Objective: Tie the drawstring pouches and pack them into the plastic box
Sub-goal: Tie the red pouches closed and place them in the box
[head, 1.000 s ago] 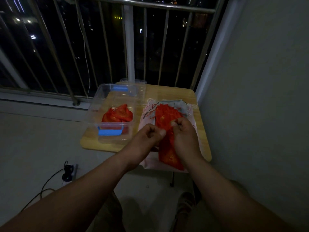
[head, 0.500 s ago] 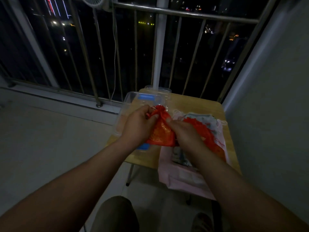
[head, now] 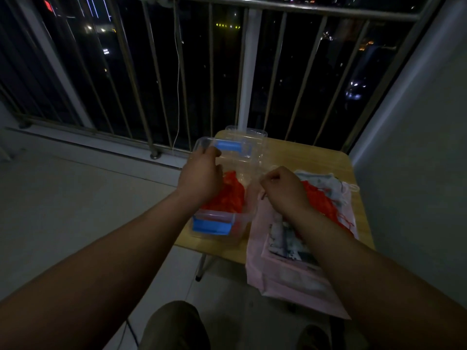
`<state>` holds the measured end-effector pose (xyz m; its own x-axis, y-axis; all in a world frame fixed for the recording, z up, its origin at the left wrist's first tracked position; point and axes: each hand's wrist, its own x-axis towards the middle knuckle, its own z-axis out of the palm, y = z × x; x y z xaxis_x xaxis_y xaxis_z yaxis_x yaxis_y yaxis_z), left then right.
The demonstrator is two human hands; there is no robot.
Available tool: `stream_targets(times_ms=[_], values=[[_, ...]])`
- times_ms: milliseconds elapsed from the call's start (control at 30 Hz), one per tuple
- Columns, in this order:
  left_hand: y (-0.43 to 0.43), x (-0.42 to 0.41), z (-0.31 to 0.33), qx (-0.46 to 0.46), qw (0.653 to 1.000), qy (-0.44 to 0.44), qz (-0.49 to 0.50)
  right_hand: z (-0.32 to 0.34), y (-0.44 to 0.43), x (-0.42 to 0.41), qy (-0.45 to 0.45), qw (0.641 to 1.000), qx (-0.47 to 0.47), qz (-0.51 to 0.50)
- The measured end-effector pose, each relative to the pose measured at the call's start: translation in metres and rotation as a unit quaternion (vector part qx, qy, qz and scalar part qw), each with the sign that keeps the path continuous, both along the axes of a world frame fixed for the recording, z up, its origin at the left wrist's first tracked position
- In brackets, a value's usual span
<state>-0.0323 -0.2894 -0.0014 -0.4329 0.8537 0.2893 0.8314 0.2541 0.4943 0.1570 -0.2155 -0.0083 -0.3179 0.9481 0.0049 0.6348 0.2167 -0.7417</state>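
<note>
A small wooden table (head: 318, 157) by the railing (head: 250, 72). On the left side, a clear plastic box (head: 240, 228) with blue clips (head: 211, 225), red pouches (head: 231, 195) inside. On the right, a pink bag (head: 255, 258) hanging over the near edge, more red pouches (head: 326, 205) on top.

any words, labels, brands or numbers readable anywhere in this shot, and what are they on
No text can be read in this view.
Red lit sign on a far building: too blurred to read.
Row of yellow lights beyond the railing: too small to read.
Printed cloth on the pink bag: blurred pattern, no letters discernible.
Blue latch on the plastic box: no marking visible.
</note>
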Motion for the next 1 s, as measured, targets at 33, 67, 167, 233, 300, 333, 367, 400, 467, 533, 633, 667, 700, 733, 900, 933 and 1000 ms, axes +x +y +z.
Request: stream_targets(times_ms=[33,67,167,233,300,333,367,400,467,533,633,667,700,733,900,933,1000], values=[[0.001,0.004,0.0,0.0,1.0,-0.007,-0.008,-0.003,0.001,0.01,0.001,1.0,-0.002,0.0],[0.002,0.008,0.001,-0.002,1.0,-0.018,-0.015,-0.005,0.001,0.019,-0.003,1.0,-0.008,0.0],[0.009,0.029,0.003,0.001,0.998,-0.033,-0.05,-0.009,0.003,0.048,-0.027,1.0,0.008,-0.002],[0.016,0.052,0.007,0.028,0.996,-0.03,-0.083,-0.009,0.008,0.073,-0.019,0.999,0.018,-0.046],[0.021,0.08,0.014,0.058,0.99,-0.043,-0.119,-0.013,0.014,0.099,0.023,0.993,-0.01,-0.115],[0.024,0.096,0.016,0.067,0.986,-0.053,-0.141,-0.017,0.018,0.114,0.042,0.988,-0.024,-0.147],[0.027,0.111,0.017,0.07,0.982,-0.066,-0.165,-0.022,0.023,0.128,0.045,0.984,-0.035,-0.167],[0.029,0.124,0.014,0.061,0.978,-0.079,-0.185,-0.027,0.026,0.139,0.041,0.983,-0.045,-0.173],[0.035,0.148,0.003,0.01,0.974,-0.103,-0.202,-0.033,0.027,0.158,0.013,0.985,-0.072,-0.157],[0.041,0.164,-0.014,-0.058,0.973,-0.119,-0.188,-0.037,0.026,0.164,-0.029,0.988,-0.088,-0.127],[0.049,0.173,-0.042,-0.139,0.965,-0.157,-0.157,-0.045,0.032,0.169,-0.067,0.987,-0.091,-0.117],[0.05,0.175,-0.05,-0.161,0.961,-0.166,-0.152,-0.047,0.034,0.171,-0.077,0.987,-0.092,-0.11],[0.051,0.177,-0.057,-0.173,0.959,-0.171,-0.148,-0.05,0.037,0.175,-0.089,0.987,-0.095,-0.097],[0.053,0.18,-0.063,-0.171,0.959,-0.171,-0.144,-0.053,0.039,0.18,-0.108,0.986,-0.097,-0.077],[0.056,0.2,-0.071,-0.105,0.972,-0.133,-0.165,-0.069,0.048,0.196,-0.204,0.977,-0.041,0.036],[0.056,0.202,-0.071,-0.121,0.967,-0.136,-0.176,-0.073,0.051,0.198,-0.215,0.974,-0.05,0.046],[0.054,0.202,-0.073,-0.14,0.962,-0.139,-0.188,-0.064,0.047,0.196,-0.227,0.971,-0.053,0.056]])
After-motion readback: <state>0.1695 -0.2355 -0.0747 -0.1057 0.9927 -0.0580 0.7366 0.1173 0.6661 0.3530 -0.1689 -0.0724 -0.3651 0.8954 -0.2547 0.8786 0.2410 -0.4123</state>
